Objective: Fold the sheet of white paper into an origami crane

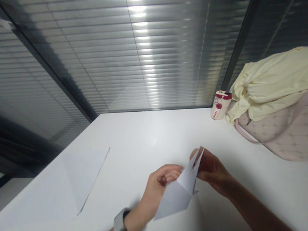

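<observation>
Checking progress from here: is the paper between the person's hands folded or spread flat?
Folded: the white paper shows creased layers and a pointed flap rising between the left hand and right hand.

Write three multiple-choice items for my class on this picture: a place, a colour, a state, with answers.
1. Where is the red-banded white cup? A) beside the pale cloth B) in a drawer C) on the floor
2. What colour is that cloth? A) red B) pale yellow C) black
3. What state is the white paper between the left hand and right hand? A) folded B) flat C) torn

1 A: it stands by the cloth.
2 B: the fabric looks pale yellow.
3 A: creased flaps show.
</observation>
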Demonstrator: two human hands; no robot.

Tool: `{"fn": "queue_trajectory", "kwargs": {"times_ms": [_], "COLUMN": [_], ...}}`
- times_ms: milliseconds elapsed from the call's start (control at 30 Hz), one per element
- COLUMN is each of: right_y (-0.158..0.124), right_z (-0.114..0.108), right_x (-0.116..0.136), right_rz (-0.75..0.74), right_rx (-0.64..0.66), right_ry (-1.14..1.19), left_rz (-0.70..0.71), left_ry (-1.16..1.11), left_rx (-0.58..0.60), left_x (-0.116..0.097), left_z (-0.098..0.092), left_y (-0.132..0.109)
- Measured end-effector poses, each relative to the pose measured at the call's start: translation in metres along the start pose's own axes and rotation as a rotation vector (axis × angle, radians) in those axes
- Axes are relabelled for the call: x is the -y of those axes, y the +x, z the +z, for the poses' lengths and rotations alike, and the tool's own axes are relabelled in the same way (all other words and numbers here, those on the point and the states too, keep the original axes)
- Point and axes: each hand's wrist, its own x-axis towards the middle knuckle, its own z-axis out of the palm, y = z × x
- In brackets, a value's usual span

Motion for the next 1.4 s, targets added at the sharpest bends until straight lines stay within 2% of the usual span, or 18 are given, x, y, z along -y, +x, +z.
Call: {"fn": "queue_trajectory", "kwargs": {"times_ms": [100,233,300,367,467,667,967,1167,1400], "right_y": [-0.001,0.0,0.001,0.002,0.003,0.005,0.005,0.005,0.004], "right_z": [-0.003,-0.001,0.002,0.005,0.011,0.015,0.015,0.015,0.013], "right_x": [0.004,0.007,0.005,0.001,-0.006,-0.01,-0.01,-0.013,-0.014], "right_rz": [-0.016,-0.043,-0.055,-0.054,-0.063,-0.141,-0.154,-0.17,-0.161], "right_rx": [0.003,-0.06,-0.109,-0.163,-0.232,-0.295,-0.301,-0.367,-0.32], "right_ry": [-0.007,-0.071,-0.113,-0.142,-0.17,-0.238,-0.27,-0.31,-0.306], "left_rz": [0.021,0.11,0.09,0.024,-0.063,-0.129,-0.122,-0.136,-0.129], "left_ry": [0.102,0.186,0.216,0.228,0.131,-0.032,-0.164,-0.222,-0.218], "left_rx": [0.038,0.108,0.081,0.005,-0.071,-0.047,-0.021,-0.025,-0.024], "left_x": [-0.005,-0.009,-0.009,-0.007,-0.004,-0.001,0.008,0.004,0.005], "left_z": [-0.004,-0.008,-0.007,-0.003,0.003,0.005,-0.001,0.002,0.002], "left_y": [-0.001,-0.002,-0.002,-0.002,0.0,0.002,0.0,0.001,0.0]}}
